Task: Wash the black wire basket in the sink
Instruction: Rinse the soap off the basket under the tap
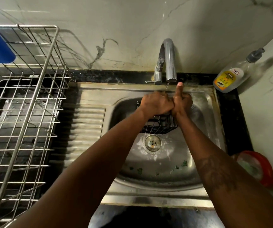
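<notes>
Left hand [156, 104] and right hand [182, 102], grips closed round the black wire basket [158, 126], hide its top; the bottle [231, 76] label is unreadable.

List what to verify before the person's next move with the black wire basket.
1. Grip of the left hand on the black wire basket: ok, fingers curled over its top edge.
2. Grip of the right hand: ok, fingers curled at the basket's edge, thumb raised.
3. Basket over the sink bowl: ok.
4. Water from the tap: ok, only a thin stream.
5. Flow through the drain strainer: not ok, bits sit in it.
6. Basket rinsed of soap: cannot tell.
</notes>
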Available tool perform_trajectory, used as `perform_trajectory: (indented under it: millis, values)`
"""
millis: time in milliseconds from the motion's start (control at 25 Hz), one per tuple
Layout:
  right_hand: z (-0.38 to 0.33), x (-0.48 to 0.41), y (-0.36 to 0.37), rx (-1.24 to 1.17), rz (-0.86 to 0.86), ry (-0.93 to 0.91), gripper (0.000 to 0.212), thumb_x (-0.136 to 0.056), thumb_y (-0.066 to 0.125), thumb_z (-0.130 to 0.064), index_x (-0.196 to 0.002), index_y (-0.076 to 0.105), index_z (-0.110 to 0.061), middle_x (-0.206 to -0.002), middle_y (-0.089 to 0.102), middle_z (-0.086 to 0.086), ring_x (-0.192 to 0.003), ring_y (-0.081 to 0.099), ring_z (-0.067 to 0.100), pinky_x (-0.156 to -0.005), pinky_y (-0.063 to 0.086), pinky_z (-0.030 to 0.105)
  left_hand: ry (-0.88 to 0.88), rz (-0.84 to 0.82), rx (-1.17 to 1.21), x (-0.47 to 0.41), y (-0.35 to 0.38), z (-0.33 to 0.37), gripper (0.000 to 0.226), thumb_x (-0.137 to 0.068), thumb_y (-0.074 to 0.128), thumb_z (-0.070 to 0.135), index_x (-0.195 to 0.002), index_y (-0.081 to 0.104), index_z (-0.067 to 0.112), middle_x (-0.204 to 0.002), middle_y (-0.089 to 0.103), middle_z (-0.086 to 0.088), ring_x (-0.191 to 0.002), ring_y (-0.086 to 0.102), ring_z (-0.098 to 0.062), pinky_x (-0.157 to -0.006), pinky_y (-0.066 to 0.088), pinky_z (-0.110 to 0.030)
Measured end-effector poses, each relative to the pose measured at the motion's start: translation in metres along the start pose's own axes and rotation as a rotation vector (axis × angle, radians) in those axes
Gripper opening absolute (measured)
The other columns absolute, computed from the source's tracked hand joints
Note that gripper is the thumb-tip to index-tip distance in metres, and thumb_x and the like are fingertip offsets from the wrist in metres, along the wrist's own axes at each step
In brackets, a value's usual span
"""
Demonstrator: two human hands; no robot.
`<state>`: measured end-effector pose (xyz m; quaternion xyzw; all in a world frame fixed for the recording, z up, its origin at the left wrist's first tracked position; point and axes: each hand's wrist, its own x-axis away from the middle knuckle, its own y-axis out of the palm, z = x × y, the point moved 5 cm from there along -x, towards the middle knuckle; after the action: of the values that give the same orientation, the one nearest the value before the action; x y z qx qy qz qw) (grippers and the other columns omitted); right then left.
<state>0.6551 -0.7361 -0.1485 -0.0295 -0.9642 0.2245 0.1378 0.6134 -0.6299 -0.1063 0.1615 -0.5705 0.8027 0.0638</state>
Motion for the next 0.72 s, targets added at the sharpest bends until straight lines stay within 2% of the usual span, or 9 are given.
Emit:
perform_trajectory:
  millis: [40,120,200,240,320,400,480,600,720]
  values:
    - [0.000,0.001,0.000,0.009,0.017,-0.031,0.072,-0.097,0.040,-0.070,-0.050,0.050,-0.016,-0.068,0.065,0.012,-0.072,0.064,0.032,-0.074,0.056,0.047,-0.019,-0.183,0.097,-0.005,0.001,-0.001,0.032,-0.103,0.035,0.036,-0.081,0.050,0.018,-0.094,0.065,-0.006,-0.083,0.061,-0.020,-0.069,0.044,-0.030]
    - [-0.003,-0.001,-0.002,0.115,0.035,-0.149,0.072,-0.100,0.042,-0.064,-0.049,0.048,-0.013,-0.065,0.064,0.017,-0.069,0.062,0.034,-0.066,0.050,0.042,-0.151,-0.521,0.507,0.000,0.006,-0.004,0.030,-0.107,0.035,0.028,-0.084,0.051,0.017,-0.080,0.057,-0.001,-0.062,0.053,-0.012,-0.057,0.042,-0.025]
    - [-0.007,-0.004,-0.003,0.218,0.034,-0.223,0.073,-0.102,0.041,-0.059,-0.056,0.057,-0.006,-0.073,0.067,0.024,-0.075,0.063,0.037,-0.065,0.040,0.034,-0.195,-0.601,0.725,0.003,0.009,-0.006,0.026,-0.106,0.037,0.027,-0.086,0.052,0.019,-0.070,0.049,0.004,-0.054,0.049,-0.012,-0.057,0.042,-0.026]
    - [-0.009,-0.004,-0.004,0.238,0.035,-0.216,0.073,-0.103,0.040,-0.058,-0.060,0.061,-0.003,-0.074,0.067,0.024,-0.076,0.063,0.037,-0.066,0.038,0.032,-0.132,-0.478,0.618,0.002,0.009,-0.006,0.026,-0.106,0.037,0.028,-0.086,0.053,0.021,-0.070,0.050,0.004,-0.060,0.056,-0.015,-0.062,0.043,-0.028]
    - [-0.012,-0.007,-0.005,0.220,0.028,-0.168,0.071,-0.105,0.039,-0.055,-0.060,0.061,-0.004,-0.071,0.065,0.019,-0.073,0.061,0.032,-0.066,0.036,0.029,-0.022,0.040,0.183,0.006,0.016,-0.002,0.038,-0.105,0.033,0.036,-0.077,0.057,0.025,-0.070,0.057,0.002,-0.066,0.064,-0.022,-0.060,0.043,-0.029]
    - [-0.014,-0.005,-0.003,0.214,0.009,-0.171,0.069,-0.105,0.041,-0.053,-0.053,0.056,-0.010,-0.067,0.064,0.016,-0.067,0.060,0.028,-0.066,0.034,0.027,-0.037,0.363,0.064,0.023,0.020,0.001,0.052,-0.105,0.033,0.038,-0.068,0.062,0.020,-0.062,0.063,0.000,-0.051,0.059,-0.021,-0.050,0.036,-0.028]
    - [-0.011,-0.004,-0.008,0.195,0.032,-0.174,0.069,-0.104,0.044,-0.053,-0.054,0.060,-0.008,-0.069,0.069,0.019,-0.067,0.063,0.030,-0.065,0.035,0.026,0.072,0.575,-0.072,0.032,0.020,0.007,0.046,-0.105,0.041,0.031,-0.068,0.065,0.018,-0.058,0.065,-0.001,-0.043,0.052,-0.019,-0.045,0.031,-0.025]
    - [-0.003,-0.006,-0.016,0.204,0.074,-0.118,0.072,-0.105,0.039,-0.054,-0.074,0.072,0.002,-0.086,0.073,0.024,-0.084,0.068,0.035,-0.069,0.039,0.028,0.280,0.601,-0.165,0.032,0.018,0.017,0.042,-0.107,0.034,0.030,-0.084,0.068,0.018,-0.071,0.069,-0.003,-0.057,0.063,-0.021,-0.057,0.047,-0.030]
    - [-0.003,-0.009,-0.013,0.204,0.017,-0.020,0.074,-0.105,0.030,-0.058,-0.095,0.071,0.004,-0.108,0.070,0.025,-0.104,0.064,0.038,-0.084,0.046,0.036,0.159,0.298,-0.089,0.019,0.014,0.017,0.040,-0.107,0.031,0.034,-0.086,0.063,0.022,-0.079,0.068,-0.001,-0.069,0.066,-0.021,-0.065,0.054,-0.034]
